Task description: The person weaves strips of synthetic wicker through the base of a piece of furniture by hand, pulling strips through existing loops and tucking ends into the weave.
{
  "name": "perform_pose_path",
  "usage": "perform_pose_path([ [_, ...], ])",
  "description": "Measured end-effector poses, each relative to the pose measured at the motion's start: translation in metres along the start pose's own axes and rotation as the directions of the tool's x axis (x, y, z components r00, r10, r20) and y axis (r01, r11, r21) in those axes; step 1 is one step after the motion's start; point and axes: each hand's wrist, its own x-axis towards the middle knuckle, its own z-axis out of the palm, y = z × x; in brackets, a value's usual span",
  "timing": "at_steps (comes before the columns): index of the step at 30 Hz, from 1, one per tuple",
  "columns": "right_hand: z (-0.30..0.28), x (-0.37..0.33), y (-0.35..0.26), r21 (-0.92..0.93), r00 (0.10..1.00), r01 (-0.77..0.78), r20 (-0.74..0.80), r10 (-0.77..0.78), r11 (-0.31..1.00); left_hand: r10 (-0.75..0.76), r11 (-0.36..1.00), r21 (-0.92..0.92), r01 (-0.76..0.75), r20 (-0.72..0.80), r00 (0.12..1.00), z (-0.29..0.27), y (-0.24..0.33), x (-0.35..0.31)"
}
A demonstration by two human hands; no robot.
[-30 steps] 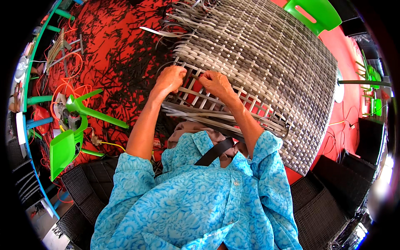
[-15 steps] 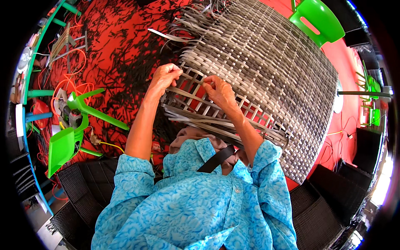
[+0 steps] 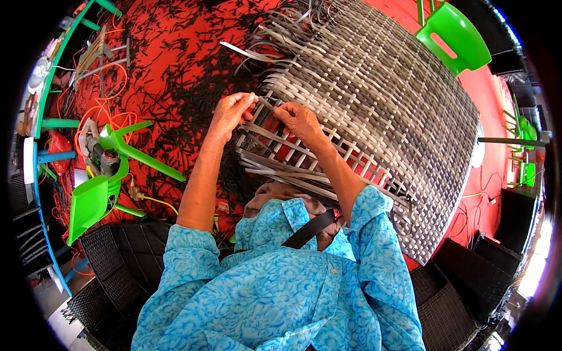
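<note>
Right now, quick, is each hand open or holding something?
Left hand: closed, near one end of a flat strip; can't tell if gripping it.
Right hand: closed, pinching that strip.

A green chair (image 3: 88, 205) lies tipped over at left. An orange cord (image 3: 125, 82) loops on the far side of it; a yellow cord (image 3: 161, 202) extends to its right. Dark scraps (image 3: 187, 82) litter the red floor (image 3: 489, 96) at far left. A second green chair (image 3: 468, 44) is located far right, black wicker pieces (image 3: 108, 257) near left.
</note>
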Motion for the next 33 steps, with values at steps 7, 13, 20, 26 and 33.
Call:
perform_pose_path([
  [7,0.001,0.0,-0.003,0.027,0.992,-0.122,-0.021,0.122,0.992,0.176,0.873,0.472,-0.122,-0.072,0.982,0.007,-0.022,0.009],
  [13,0.008,0.011,0.003,-0.096,0.989,-0.135,-0.067,0.129,0.986,0.211,0.859,0.48,-0.18,-0.01,0.977,0.007,-0.029,0.024],
  [20,0.014,0.018,0.005,-0.207,0.983,-0.165,-0.12,0.142,0.964,0.2,0.914,0.376,-0.155,-0.082,0.976,-0.003,-0.022,0.038],
  [26,0.016,0.014,-0.004,-0.268,0.972,-0.212,-0.155,0.175,0.94,-0.09,0.883,0.461,0.091,-0.025,0.996,-0.03,0.007,0.05],
  [33,0.018,0.014,0.005,-0.226,0.973,-0.164,-0.199,0.119,0.96,-0.157,0.947,0.292,0.138,0.043,0.987,0.003,-0.011,0.026],
])
